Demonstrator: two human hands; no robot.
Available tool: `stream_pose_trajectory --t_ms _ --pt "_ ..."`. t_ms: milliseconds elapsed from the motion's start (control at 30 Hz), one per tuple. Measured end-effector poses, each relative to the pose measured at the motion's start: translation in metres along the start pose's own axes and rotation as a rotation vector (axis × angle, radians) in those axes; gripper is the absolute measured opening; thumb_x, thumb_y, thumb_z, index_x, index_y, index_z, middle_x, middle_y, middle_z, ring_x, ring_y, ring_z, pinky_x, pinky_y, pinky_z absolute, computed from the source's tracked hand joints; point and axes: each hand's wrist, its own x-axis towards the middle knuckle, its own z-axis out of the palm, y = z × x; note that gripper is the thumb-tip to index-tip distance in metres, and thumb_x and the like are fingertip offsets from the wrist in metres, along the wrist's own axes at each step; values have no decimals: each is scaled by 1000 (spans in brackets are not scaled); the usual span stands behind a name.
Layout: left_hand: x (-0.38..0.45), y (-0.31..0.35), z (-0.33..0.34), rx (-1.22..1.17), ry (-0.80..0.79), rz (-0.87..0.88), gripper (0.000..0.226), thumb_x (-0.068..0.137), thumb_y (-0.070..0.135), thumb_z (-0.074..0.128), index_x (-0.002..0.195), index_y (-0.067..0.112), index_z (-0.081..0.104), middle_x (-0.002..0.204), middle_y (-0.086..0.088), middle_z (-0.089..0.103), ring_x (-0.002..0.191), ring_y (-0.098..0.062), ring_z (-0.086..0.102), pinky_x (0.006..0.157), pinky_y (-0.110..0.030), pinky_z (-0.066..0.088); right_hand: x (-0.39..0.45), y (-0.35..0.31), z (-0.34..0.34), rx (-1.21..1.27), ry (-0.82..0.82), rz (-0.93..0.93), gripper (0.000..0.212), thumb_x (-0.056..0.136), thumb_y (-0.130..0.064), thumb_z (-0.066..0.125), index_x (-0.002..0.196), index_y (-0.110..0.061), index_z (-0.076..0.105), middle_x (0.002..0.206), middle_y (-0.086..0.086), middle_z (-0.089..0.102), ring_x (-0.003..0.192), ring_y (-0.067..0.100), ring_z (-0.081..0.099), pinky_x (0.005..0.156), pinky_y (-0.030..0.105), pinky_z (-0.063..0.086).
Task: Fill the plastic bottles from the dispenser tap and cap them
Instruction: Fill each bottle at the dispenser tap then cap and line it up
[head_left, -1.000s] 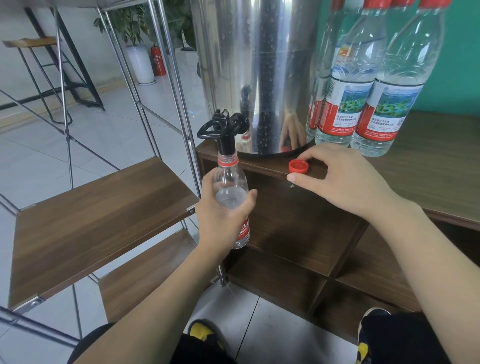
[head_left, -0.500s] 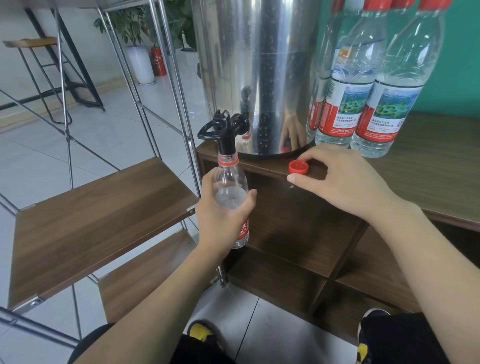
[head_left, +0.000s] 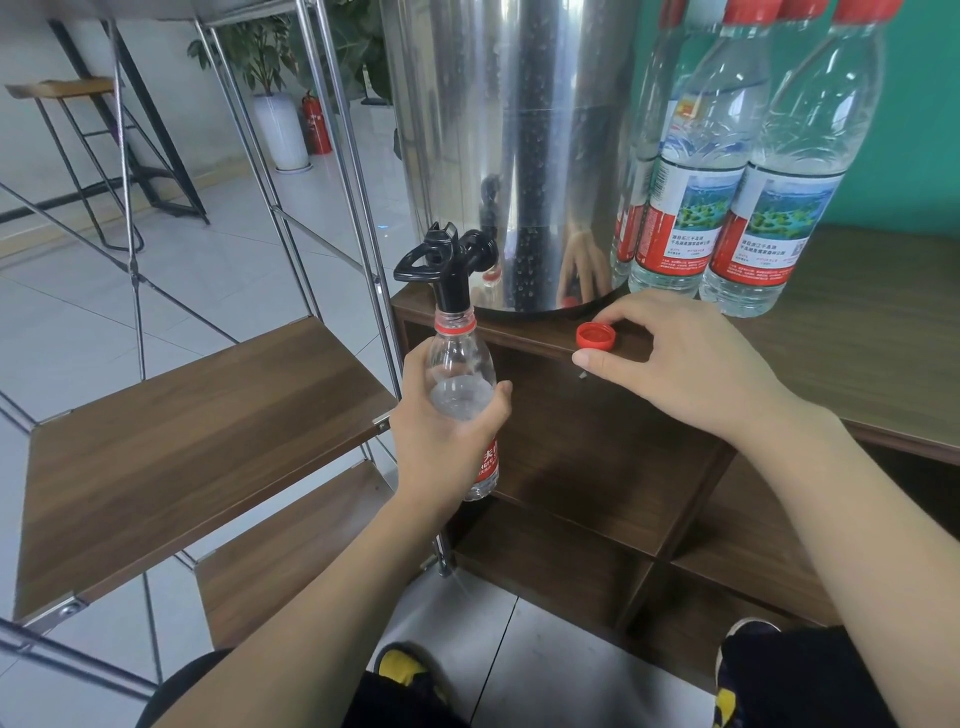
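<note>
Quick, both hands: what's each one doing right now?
Left hand: gripping the small bottle under the tap.
Right hand: holding nothing, fingers loosely around the red cap.

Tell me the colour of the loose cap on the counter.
Red; the cap shows clearly in the head view.

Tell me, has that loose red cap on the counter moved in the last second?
No. The red cap lies at the same spot on the counter's front edge, just before the steel dispenser, by the right hand.
</note>
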Motion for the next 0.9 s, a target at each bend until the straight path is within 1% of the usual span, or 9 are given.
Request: stream_pose_trajectory --t_ms 67,133,200,267,367,467,567,733,900 --pt "0 1 1 4 -4 -10 70 80 31 87 134 37 42 118 19 64 110 0 61 100 -24 48 0 1 1 1 4 -2 41 87 -65 62 112 -34 67 110 -16 62 102 6 55 86 27 44" --pt "0 2 1 2 -6 -17 72 80 29 87 137 34 43 123 12 64 110 -2 61 98 -21 46 1 2 1 2 3 -5 43 86 -68 60 112 -35 67 110 -16 63 104 7 56 90 31 47" --pt "1 2 1 1 -6 -16 73 80 31 86 139 31 43 128 7 64 113 -8 61 101 -26 47 1 2 2 5 2 -5 43 86 -69 59 112 -35 67 110 -17 63 104 7 56 91 33 48" --pt "1 2 1 7 -5 -14 73 79 33 86 137 34 42 130 6 64 116 -11 60 105 -32 49 1 2 2 4 4 -4 43 86 -68 60 113 -35 67 111 -17 63 104 7 56 91 32 48" --pt "0 4 1 8 -1 -12 74 77 37 85 138 32 43 131 6 64 117 -11 60 106 -35 50 1 3 2 2 5 -2 43 86 -68 59 113 -35 67 111 -17 62 104 6 56 90 30 47" --pt "0 4 1 4 0 -20 75 78 34 86 139 30 43 129 7 64 116 -11 61 106 -39 52 0 2 2 6 4 -1 43 86 -68 60 112 -35 67 111 -17 62 103 6 56 88 29 46" --pt "-1 4 1 -6 8 -13 75 76 39 85 138 30 45 126 10 64 116 -10 61 106 -40 52 0 1 2 6 5 -4 42 86 -66 61 112 -34 67 110 -16 63 101 6 56 85 28 44" --pt "0 4 1 3 8 -11 71 80 27 87 138 29 45 125 9 64 114 -6 60 104 -28 49 0 1 2 14 6 -1 41 86 -65 62 111 -34 68 110 -16 63 102 6 56 88 30 46" --pt "0 3 1 -5 2 -10 73 79 32 87 139 27 46 127 8 63 117 -10 60 107 -39 51 0 0 1 14 5 6 40 86 -66 61 111 -35 67 110 -16 62 101 6 55 87 30 46"
